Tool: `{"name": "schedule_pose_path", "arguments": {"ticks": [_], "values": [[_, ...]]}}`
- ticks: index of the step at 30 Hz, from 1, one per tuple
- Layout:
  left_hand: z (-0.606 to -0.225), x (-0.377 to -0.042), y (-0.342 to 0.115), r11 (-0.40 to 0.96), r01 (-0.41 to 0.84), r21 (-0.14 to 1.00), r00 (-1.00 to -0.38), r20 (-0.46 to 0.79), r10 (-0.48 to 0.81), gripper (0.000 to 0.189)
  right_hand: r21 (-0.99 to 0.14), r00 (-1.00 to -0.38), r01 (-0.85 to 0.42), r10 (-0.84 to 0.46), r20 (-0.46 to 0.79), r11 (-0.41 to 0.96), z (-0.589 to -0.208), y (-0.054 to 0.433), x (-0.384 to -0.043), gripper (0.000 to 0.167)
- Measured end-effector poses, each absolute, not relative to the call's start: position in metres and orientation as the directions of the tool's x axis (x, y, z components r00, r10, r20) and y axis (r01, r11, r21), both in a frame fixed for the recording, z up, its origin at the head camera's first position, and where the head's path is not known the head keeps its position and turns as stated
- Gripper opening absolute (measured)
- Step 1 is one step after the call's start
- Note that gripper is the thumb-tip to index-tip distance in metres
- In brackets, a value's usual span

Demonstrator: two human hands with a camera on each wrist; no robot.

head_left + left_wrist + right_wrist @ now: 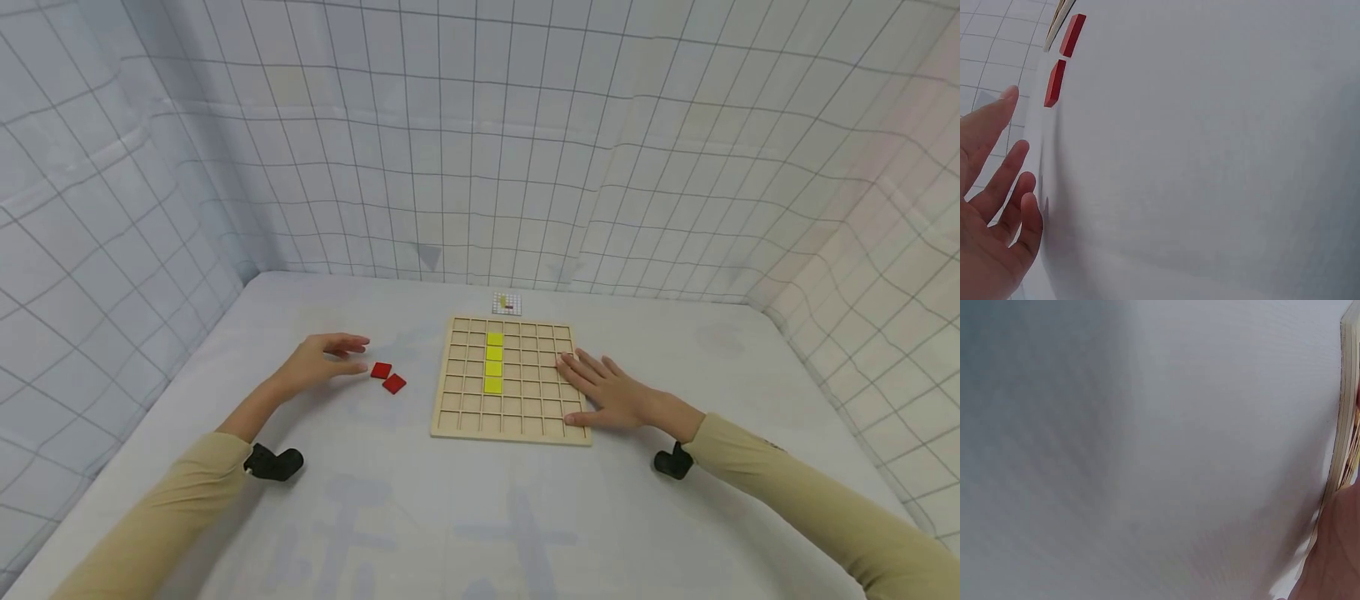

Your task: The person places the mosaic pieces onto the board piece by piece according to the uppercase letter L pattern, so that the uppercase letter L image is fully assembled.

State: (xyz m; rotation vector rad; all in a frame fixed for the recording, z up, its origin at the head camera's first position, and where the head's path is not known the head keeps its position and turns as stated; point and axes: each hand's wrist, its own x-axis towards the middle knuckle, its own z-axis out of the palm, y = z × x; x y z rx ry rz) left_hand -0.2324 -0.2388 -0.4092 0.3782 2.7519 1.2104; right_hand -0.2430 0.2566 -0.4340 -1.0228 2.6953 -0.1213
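Two red tiles lie on table, left of board, with room between | left hand near them, fingers parted | right hand spread over board's right edge | left wrist view shows tiles' thick sides, head view their tops

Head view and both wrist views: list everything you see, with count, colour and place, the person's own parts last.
Grid board: 1, pale wood, on the table between the hands.
Yellow tiles: 4, yellow, in one column of the board, left of its middle.
Red tiles: 2, red, on the table between the board and the left hand.
Pattern card: 1, mostly white, just beyond the board's far edge.
Table: 1, white, under everything.
Gridded backdrop: white with dark lines, behind and at both sides.
Wrist devices: 2, black, one at each wrist.
Sleeves: 2, beige, on both arms.
Left hand: 1, bare, beside the red tiles.
Right hand: 1, bare, resting on the board's right edge.
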Motion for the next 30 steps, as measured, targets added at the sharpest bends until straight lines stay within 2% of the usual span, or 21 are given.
{"name": "schedule_pose_path", "arguments": {"ticks": [6,13,30], "values": [[-0.415,-0.233,-0.245,0.665,0.231,0.710,-0.944,-0.003,0.331,0.052,-0.177,-0.715,-0.645,-0.669,-0.202,0.743,-0.433,0.257,-0.241,0.091],[-0.415,-0.236,-0.232,0.692,0.364,0.624,-0.903,0.054,0.426,0.043,-0.157,-0.719,-0.634,-0.652,-0.240,0.757,-0.430,0.255,-0.239,0.091],[-0.405,-0.240,-0.216,0.728,0.399,0.557,-0.880,0.011,0.474,0.031,-0.172,-0.715,-0.636,-0.658,-0.234,0.752,-0.420,0.252,-0.236,0.089]]}}
